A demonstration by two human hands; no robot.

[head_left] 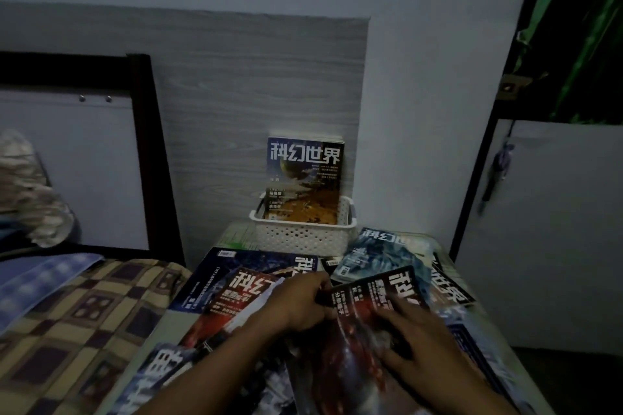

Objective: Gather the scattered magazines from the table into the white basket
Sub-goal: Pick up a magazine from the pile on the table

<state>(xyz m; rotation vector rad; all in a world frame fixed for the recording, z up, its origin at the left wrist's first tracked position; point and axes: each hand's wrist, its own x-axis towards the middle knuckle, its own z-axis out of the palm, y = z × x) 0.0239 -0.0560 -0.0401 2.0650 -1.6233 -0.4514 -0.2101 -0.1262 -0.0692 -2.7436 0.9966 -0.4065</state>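
Over on the left there's a bed with a brown-and-cream checked blanket (67, 320), nothing to do with the job. Next along, the small worktop (236, 232) is buried in glossy sci-fi magazines. The left hand (296, 303) has its fingers curled around the near-left edge of a dark red-and-black magazine (364, 323) lying on top of the pile, and the right hand (428, 344) lies on its cover with fingers spread flat, pressing rather than gripping.

If you ask me, the trick here is to get the left fingers properly under the spine edge so only that one issue comes up, keep the right palm steadying it till it's clear, then take it across upright so it slots in beside the one already standing there.

Counting: one white perforated plastic basket (303, 237) at the back of the worktop against the wall, with one blue-and-orange magazine (303, 178) showing upright in it (maybe more behind it, can't tell). Still loose on the worktop I make it about seven, including a navy blue one (215, 276) left of the hands and a pale teal one (381, 254) just right of the basket. They overlap, so that's rough.
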